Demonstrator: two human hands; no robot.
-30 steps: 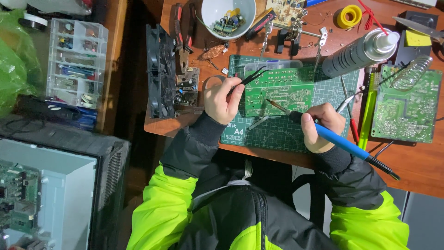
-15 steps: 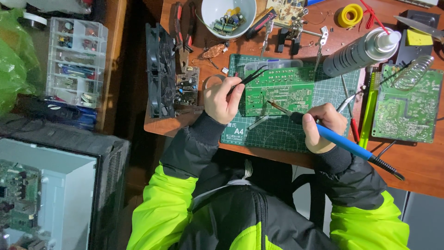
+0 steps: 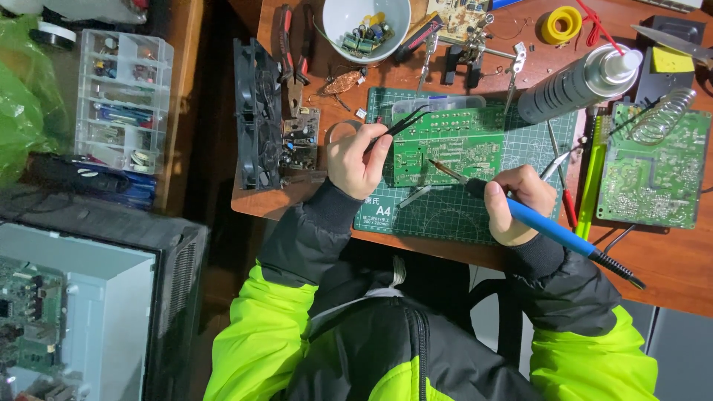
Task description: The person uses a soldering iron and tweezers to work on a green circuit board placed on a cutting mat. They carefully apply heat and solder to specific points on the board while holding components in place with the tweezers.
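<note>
A green circuit board (image 3: pixel 453 145) lies on a green cutting mat (image 3: pixel 438 212) on the wooden desk. My left hand (image 3: pixel 358 160) grips black tweezers (image 3: pixel 397 126), whose tips reach over the board's upper left corner. My right hand (image 3: pixel 516 200) holds a blue-handled soldering iron (image 3: pixel 546 226); its metal tip rests on the board's middle, near the lower edge.
A white bowl of components (image 3: pixel 365 26), a metal spray can (image 3: pixel 575 82), a second green board (image 3: pixel 653 171), a coil iron stand (image 3: pixel 661 115), cutters (image 3: pixel 561 160), a black fan (image 3: pixel 256 115) and a clear parts box (image 3: pixel 122 100) surround the mat. An open chassis (image 3: pixel 67 312) sits lower left.
Both hands stay almost where they were; the soldering iron tip and tweezers shift only slightly on the board.
</note>
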